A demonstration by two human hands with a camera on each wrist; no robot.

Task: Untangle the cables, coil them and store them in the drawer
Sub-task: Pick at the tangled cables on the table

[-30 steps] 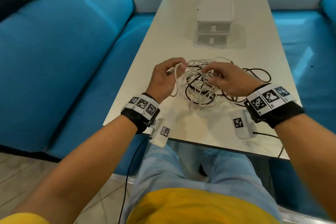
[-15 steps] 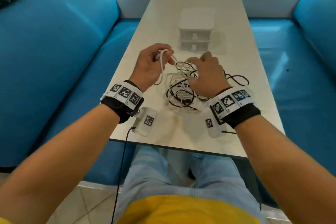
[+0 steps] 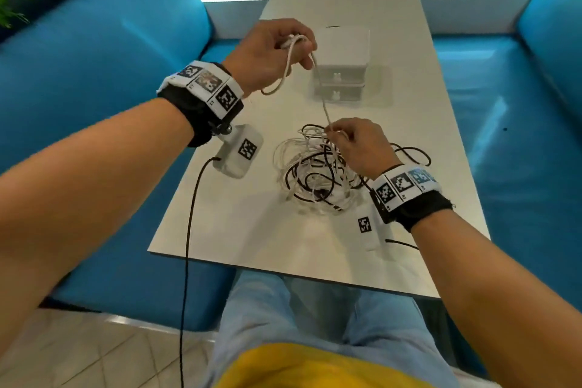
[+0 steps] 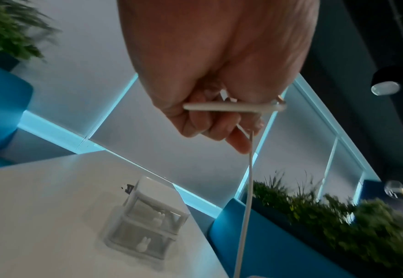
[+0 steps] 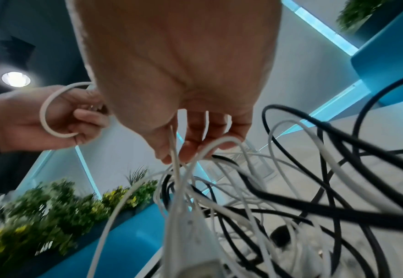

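From the head view, my left hand (image 3: 267, 50) holds a looped thin white cable (image 3: 319, 85) raised above the white table (image 3: 220, 230), keeping it taut and clear of the black-and-white cable tangle (image 3: 315, 173). My right hand (image 3: 359, 145) pinches the same cable at the tangle. The small white two-drawer box (image 3: 343, 72) sits beyond, drawers closed.

The left wrist view shows my fingers (image 4: 210, 124) curled round that cable.

In the right wrist view, my fingertips (image 5: 193, 150) pinch white strands. No readable writing.

two hands (image 3: 271, 50), one cable tangle (image 3: 315, 176), one two-drawer unit (image 3: 343, 66).

I see black wrist straps (image 3: 201, 110) with white tag bands (image 3: 406, 185), white camera boxes (image 3: 239, 151), light jeans (image 3: 315, 309), a yellow top (image 3: 315, 365).
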